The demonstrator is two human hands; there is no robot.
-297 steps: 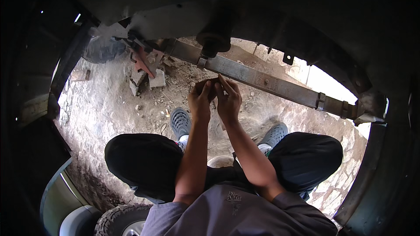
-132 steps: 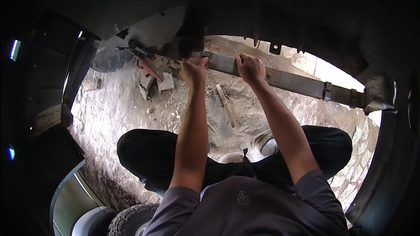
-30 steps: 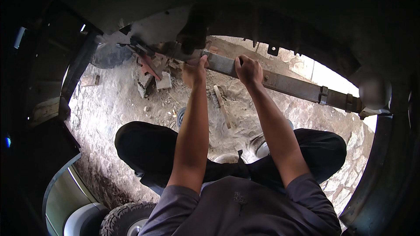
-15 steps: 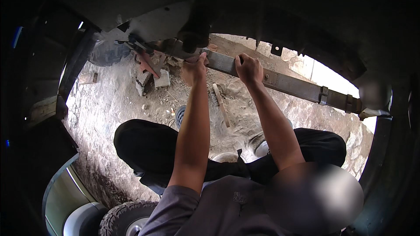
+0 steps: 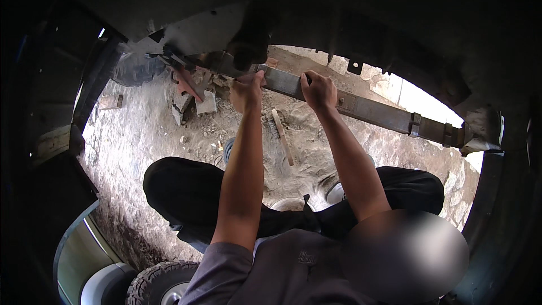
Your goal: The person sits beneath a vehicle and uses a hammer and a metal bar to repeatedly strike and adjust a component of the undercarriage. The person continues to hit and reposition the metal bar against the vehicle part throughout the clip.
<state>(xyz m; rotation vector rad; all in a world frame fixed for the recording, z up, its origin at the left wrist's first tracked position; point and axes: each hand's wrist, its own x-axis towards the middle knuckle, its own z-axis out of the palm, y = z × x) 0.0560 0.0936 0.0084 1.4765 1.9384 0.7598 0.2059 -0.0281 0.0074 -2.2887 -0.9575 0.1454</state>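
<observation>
A long grey leaf spring point(image 5: 375, 112) runs crosswise beneath the dark vehicle underbody, with clamps round it toward the right. My left hand point(image 5: 247, 92) is closed at the spring's left part, pressing a thin brownish piece that looks like sandpaper point(image 5: 259, 77) against it. The fingers on its far side are hidden. To the right, my right hand point(image 5: 319, 91) is wrapped over the spring's near edge, its fingertips out of sight behind the metal.
A wooden-handled wire brush point(image 5: 284, 141) lies on the dirt ground between my feet. Left of my hands stand a reddish metal stand point(image 5: 188, 85) and a pale block point(image 5: 207, 102). A tyre point(image 5: 160, 285) is at lower left. Dark bodywork point(image 5: 339, 20) hangs low over the spring.
The view has shifted slightly, carrying the whole scene a little to the left. Both hands stay closed at nearly the same spots on the leaf spring.
</observation>
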